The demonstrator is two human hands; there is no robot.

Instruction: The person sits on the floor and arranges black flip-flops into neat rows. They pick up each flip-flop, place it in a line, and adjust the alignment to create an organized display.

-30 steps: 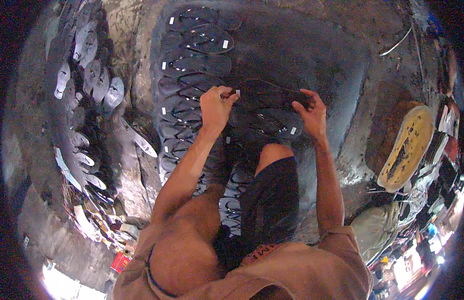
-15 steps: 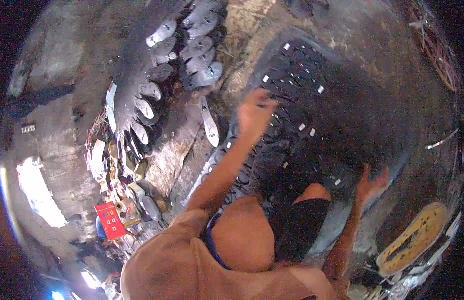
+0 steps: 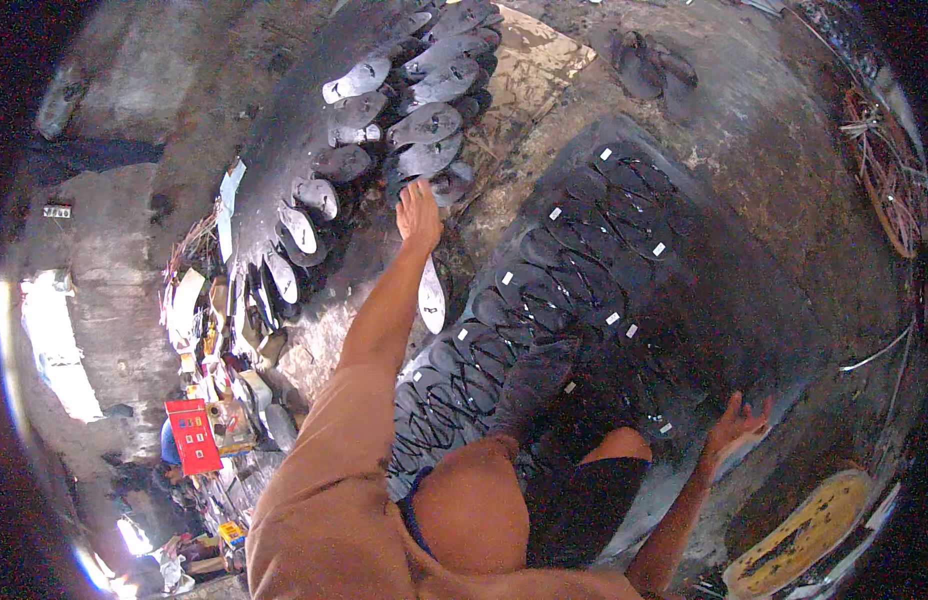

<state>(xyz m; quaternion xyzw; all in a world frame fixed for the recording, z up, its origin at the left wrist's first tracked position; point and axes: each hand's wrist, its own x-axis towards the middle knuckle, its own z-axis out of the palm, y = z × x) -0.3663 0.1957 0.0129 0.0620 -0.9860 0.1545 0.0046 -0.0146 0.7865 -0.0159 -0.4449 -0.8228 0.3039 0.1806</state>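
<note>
My left hand (image 3: 419, 214) reaches forward, its fingers stretched out at the near end of a row of grey sandal soles (image 3: 425, 128). The fingertips meet the edge of a dark sole, and I see no clear grip. Below the wrist lies a narrow pale sole (image 3: 431, 303), its upper end hidden by the hand. My right hand (image 3: 739, 428) hovers at the right edge of a dark mat (image 3: 724, 330), fingers spread, holding nothing. Several rows of black thong sandals (image 3: 554, 247) with small white tags lie on the mat between my hands.
Another row of soles (image 3: 315, 198) lies farther left. Clutter with a red card (image 3: 193, 437) fills the left side. A yellowish oblong tray-like thing (image 3: 799, 535) lies at the lower right. A dark pair of sandals (image 3: 652, 70) sits beyond the mat; cut strips (image 3: 879, 170) lie far right.
My left hand has moved left from above the black sandals to the grey soles. My right hand stays by the mat's edge, fingers spread. The whole view has shifted slightly.
</note>
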